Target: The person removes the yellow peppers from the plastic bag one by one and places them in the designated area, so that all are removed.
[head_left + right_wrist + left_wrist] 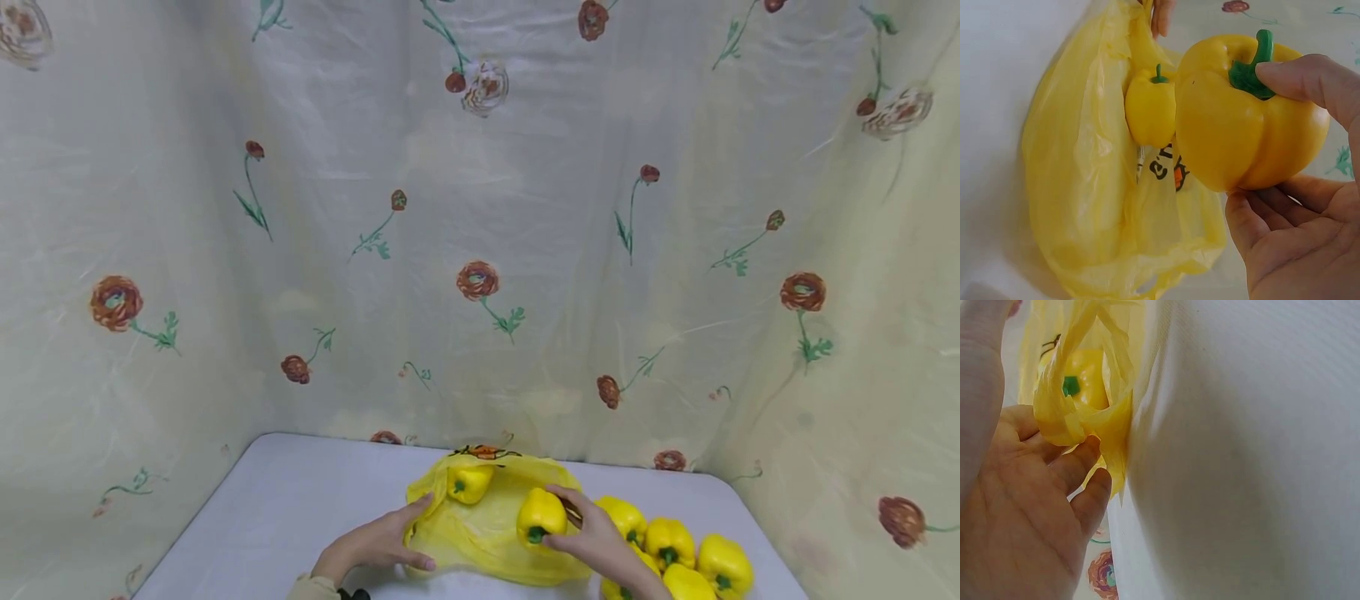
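My right hand (597,537) holds a yellow bell pepper (542,512) over the right side of a yellow plastic bag (465,537). In the right wrist view, the thumb presses by the green stem of this pepper (1222,125) and the fingers support its other side. Another yellow bell pepper (470,485) lies inside the bag's left part. At the bag's left edge is my left hand (378,540), thumb and fingers spread apart. The left wrist view shows fingertips (1088,453) touching the rim of the bag (1116,428).
Several more yellow bell peppers (670,542) lie grouped on the white table (300,492), right of the bag. A small black object (360,594) shows at the bottom edge near the left wrist. Flower-patterned curtain (540,333) surrounds the table's back and sides.
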`<state>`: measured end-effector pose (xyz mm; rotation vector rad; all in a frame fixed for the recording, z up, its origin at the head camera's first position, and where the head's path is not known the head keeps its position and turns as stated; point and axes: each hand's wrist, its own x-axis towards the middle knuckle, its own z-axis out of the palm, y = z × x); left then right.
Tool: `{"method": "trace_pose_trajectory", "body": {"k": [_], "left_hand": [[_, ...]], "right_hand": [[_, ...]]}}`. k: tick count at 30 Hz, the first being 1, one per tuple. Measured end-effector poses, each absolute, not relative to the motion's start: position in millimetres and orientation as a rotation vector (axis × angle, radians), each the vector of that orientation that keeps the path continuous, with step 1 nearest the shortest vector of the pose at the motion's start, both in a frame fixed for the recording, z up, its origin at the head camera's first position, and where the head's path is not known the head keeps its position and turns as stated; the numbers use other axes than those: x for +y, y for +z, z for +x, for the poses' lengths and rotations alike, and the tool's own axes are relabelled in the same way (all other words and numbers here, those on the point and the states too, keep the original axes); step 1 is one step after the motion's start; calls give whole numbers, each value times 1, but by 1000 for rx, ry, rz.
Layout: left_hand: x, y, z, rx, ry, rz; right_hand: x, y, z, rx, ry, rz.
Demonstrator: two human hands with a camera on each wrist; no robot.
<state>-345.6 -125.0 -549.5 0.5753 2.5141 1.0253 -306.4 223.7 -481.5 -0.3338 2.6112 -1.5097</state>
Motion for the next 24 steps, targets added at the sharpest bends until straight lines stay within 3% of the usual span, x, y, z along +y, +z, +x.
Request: {"method": "trace_pose_trajectory", "body": {"k": [24], "left_hand": [[-125, -553, -346, 2487, 1046, 556]], "right_hand": [[293, -483, -265, 2669, -1416, -66]]}}
